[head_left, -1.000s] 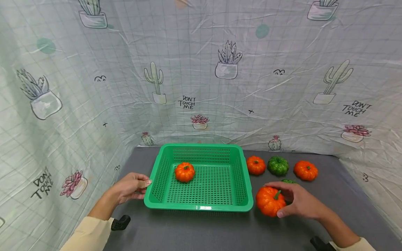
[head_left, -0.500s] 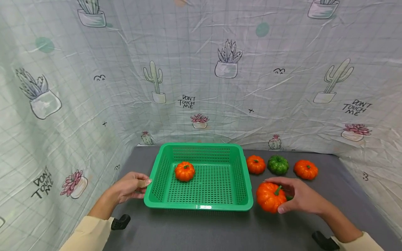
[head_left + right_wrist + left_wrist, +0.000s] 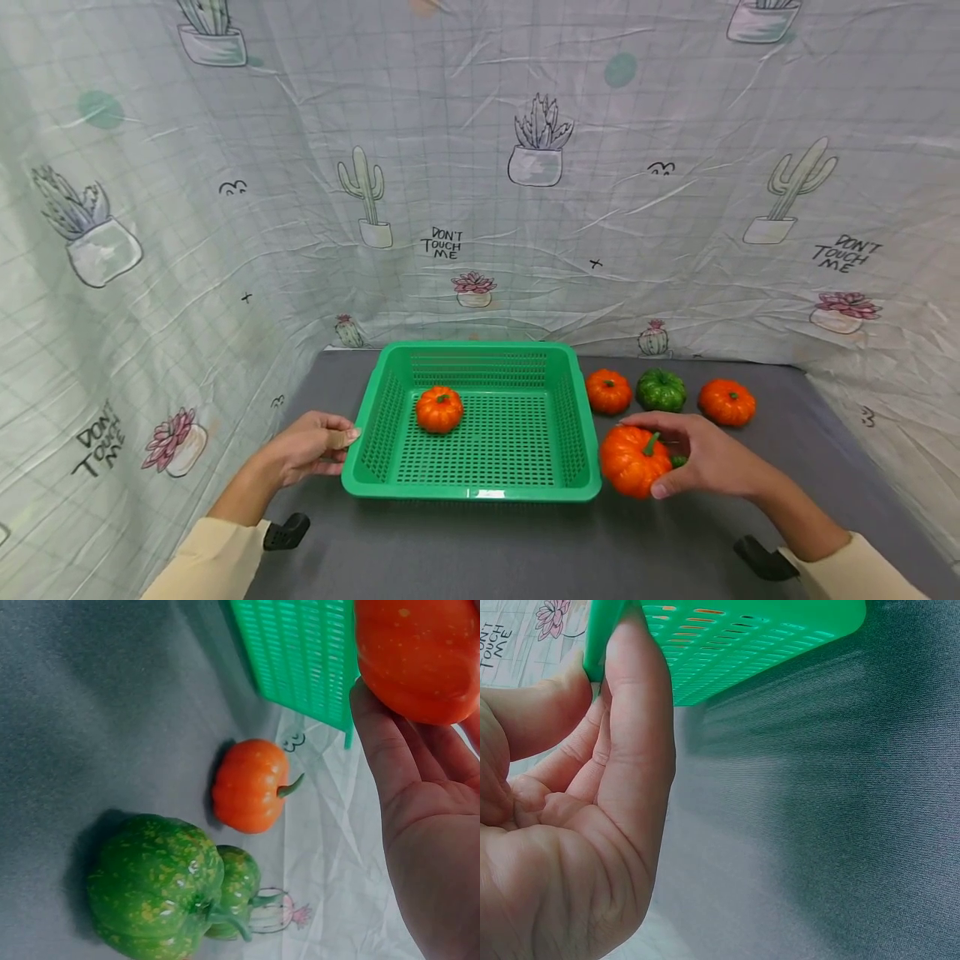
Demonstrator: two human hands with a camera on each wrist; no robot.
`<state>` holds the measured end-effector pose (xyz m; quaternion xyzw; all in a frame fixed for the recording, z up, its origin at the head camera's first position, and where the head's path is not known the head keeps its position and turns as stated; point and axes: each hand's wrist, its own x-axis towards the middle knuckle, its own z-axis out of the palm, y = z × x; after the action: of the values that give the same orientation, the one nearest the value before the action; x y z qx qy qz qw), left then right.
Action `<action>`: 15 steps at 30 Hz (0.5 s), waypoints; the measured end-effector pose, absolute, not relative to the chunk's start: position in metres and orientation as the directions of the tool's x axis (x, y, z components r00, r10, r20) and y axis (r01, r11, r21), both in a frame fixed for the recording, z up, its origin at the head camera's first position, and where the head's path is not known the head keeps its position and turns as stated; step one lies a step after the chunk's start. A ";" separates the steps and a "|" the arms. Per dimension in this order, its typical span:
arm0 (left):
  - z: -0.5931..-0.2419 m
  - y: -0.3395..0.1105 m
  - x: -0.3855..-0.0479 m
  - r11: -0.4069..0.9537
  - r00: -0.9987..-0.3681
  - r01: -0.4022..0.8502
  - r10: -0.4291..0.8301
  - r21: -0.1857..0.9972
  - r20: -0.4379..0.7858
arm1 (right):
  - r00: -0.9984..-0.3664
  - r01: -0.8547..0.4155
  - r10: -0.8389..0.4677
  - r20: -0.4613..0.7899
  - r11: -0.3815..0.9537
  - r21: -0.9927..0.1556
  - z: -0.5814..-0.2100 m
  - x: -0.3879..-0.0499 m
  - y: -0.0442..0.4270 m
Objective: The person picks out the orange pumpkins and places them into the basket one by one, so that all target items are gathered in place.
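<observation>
A green plastic basket [image 3: 480, 493] with slotted walls stands on the grey table, one small orange pumpkin [image 3: 439, 410] inside it. My left hand [image 3: 311, 450] pinches the basket's left rim between thumb and fingers; the left wrist view shows this grip on the rim [image 3: 600, 637] closely. Just right of the basket, my right hand [image 3: 701, 458] grips a larger orange pumpkin [image 3: 630, 462] with a green stem. In the right wrist view this pumpkin [image 3: 420, 656] is up off the table, near the top of the basket wall [image 3: 300, 667].
Behind my right hand stand an orange pumpkin [image 3: 608, 392], a green pumpkin [image 3: 662, 391] and another orange pumpkin [image 3: 727, 402]. A larger green pumpkin [image 3: 154, 889], mostly hidden by my hand in the head view, sits nearer. A cactus-print curtain [image 3: 480, 208] surrounds the table.
My right hand has lifted the large orange pumpkin a little and moved it slightly left, towards the basket's right rim. The left hand keeps its hold on the basket.
</observation>
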<state>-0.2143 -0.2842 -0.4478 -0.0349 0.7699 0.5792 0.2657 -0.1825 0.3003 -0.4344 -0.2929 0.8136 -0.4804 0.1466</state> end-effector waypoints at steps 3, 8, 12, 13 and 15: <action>-0.448 -0.285 -0.214 0.327 -0.856 -0.365 0.251 0.872 -0.452 | -0.779 -0.339 -0.626 0.045 0.359 -0.869 -0.432 -0.184 0.297; -0.448 -0.285 -0.215 0.318 -0.856 -0.365 0.254 0.875 -0.450 | -0.783 -0.349 -0.620 0.057 0.362 -0.864 -0.428 -0.186 0.291; -0.448 -0.284 -0.215 0.318 -0.857 -0.362 0.256 0.876 -0.447 | -0.782 -0.367 -0.620 0.071 0.365 -0.856 -0.426 -0.188 0.285; -0.448 -0.284 -0.215 0.319 -0.857 -0.361 0.256 0.876 -0.447 | -0.781 -0.370 -0.620 0.075 0.363 -0.855 -0.425 -0.189 0.283; -0.448 -0.285 -0.215 0.321 -0.857 -0.360 0.258 0.876 -0.446 | -0.777 -0.373 -0.624 0.079 0.357 -0.856 -0.425 -0.190 0.280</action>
<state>-0.2148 -0.2849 -0.4483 -0.0332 0.7682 0.5818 0.2652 -0.1902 0.2799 -0.4249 -0.3067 0.8132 -0.4769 0.1314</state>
